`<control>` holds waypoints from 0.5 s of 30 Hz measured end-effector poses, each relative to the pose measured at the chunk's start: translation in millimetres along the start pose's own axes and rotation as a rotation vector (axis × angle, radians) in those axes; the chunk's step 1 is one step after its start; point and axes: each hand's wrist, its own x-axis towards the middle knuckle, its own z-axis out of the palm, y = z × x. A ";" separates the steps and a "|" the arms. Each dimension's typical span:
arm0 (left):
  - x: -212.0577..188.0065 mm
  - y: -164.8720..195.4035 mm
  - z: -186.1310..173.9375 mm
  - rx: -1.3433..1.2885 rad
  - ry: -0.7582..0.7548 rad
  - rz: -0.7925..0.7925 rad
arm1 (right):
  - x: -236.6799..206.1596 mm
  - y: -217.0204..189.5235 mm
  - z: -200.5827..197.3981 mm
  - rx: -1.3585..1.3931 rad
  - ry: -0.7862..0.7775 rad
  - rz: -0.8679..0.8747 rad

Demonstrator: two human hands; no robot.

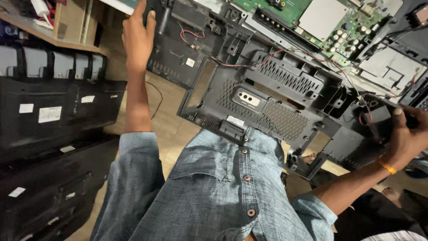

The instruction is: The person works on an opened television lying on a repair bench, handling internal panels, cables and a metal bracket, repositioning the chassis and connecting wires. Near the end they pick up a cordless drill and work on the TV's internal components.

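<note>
A large black plastic back cover (267,96) of a flat screen set, with vent grilles and thin red and black wires, leans against my chest over my denim shirt. My left hand (137,38) grips its upper left edge, arm stretched out. My right hand (408,134), an orange band at the wrist, holds the cover's right end beside a small black box-shaped part (376,118) with a red wire. Behind the cover lies a green circuit board (343,27) with a silver metal shield (322,17).
Several black screen back covers (58,111) with white stickers are stacked at the left. A wooden shelf (53,31) holds odds and ends at top left. Tan floor (167,116) shows between the stack and the cover. Bare feet are at the lower right.
</note>
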 end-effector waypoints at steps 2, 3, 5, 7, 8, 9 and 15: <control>1.4 -3.3 2.0 0.030 0.027 0.051 | 5.6 12.6 -4.7 -0.013 -0.030 -0.060; 3.2 -6.6 2.0 0.033 0.008 0.045 | 7.9 18.9 -7.5 -0.036 -0.044 -0.090; 5.6 -13.0 3.5 0.028 -0.003 0.069 | 10.7 29.6 -12.1 -0.175 -0.039 -0.235; 5.8 -19.7 5.0 0.056 -0.108 -0.068 | 11.0 33.6 -16.2 -0.351 -0.017 -0.354; 7.1 -22.9 5.4 0.092 -0.222 -0.222 | 10.6 32.1 -17.8 -0.406 -0.011 -0.371; 4.0 -25.5 5.6 0.040 -0.158 -0.069 | 8.5 29.1 -17.4 -0.394 0.001 -0.334; 1.6 -29.7 1.9 0.137 -0.063 0.174 | -2.3 -18.5 -3.6 -0.432 0.043 -0.211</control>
